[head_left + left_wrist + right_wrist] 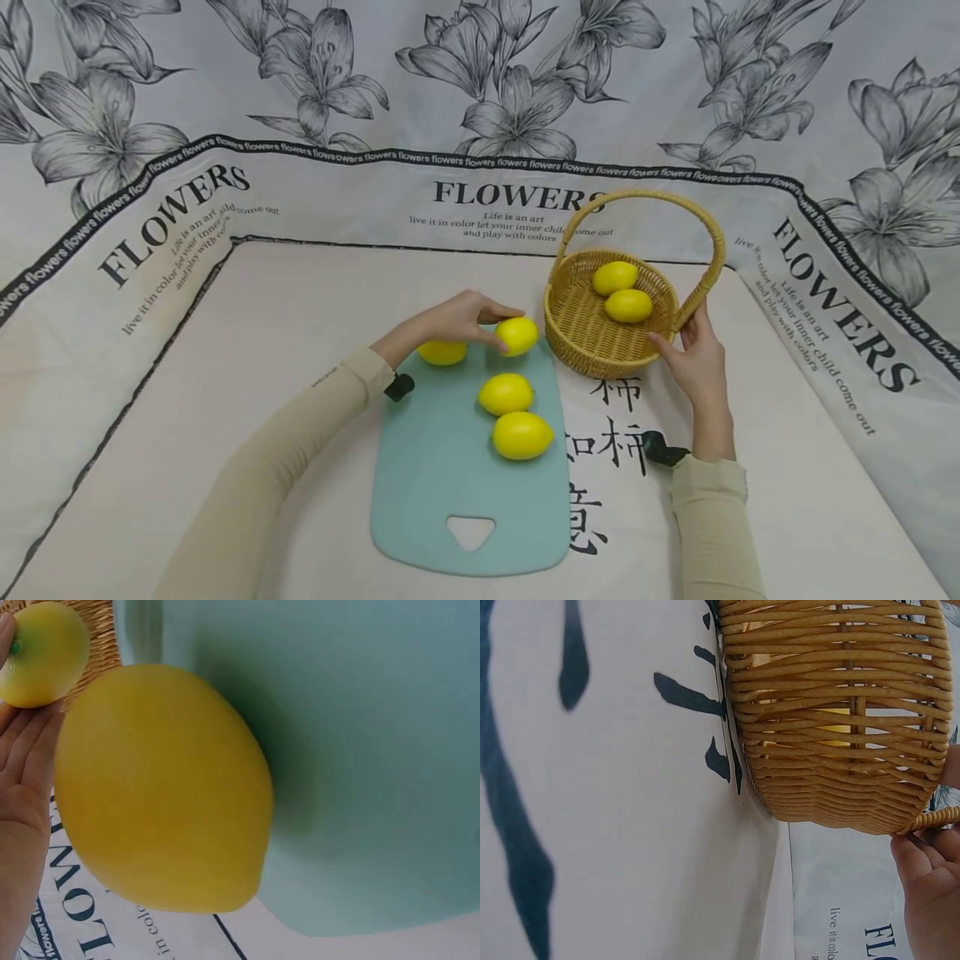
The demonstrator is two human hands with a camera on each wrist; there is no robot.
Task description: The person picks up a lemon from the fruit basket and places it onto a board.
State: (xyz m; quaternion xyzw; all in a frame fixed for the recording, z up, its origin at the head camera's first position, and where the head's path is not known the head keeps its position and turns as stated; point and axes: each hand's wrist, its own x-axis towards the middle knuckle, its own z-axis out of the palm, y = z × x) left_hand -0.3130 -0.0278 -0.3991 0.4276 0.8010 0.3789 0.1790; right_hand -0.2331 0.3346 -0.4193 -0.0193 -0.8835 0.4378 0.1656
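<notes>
Nearest the cam, near left: a beige L sleeve (262, 462). Next, a blue-green board (438, 467) w/ 1 lemon (442, 354) at its far left end. L hand (468, 318) has thumb + fingers pinched on another lemon (519, 336) at the board's far right, can't tell if it's lifted tbh. 2 more lemons (522, 436) sit nearer, on the board's right side. Right of that, a wicker basket (581, 354) w/ 2 lemons (628, 306) inside; R hand (697, 362) is clamped on its right side at the handle base (687, 308), some fingers hidden.
</notes>
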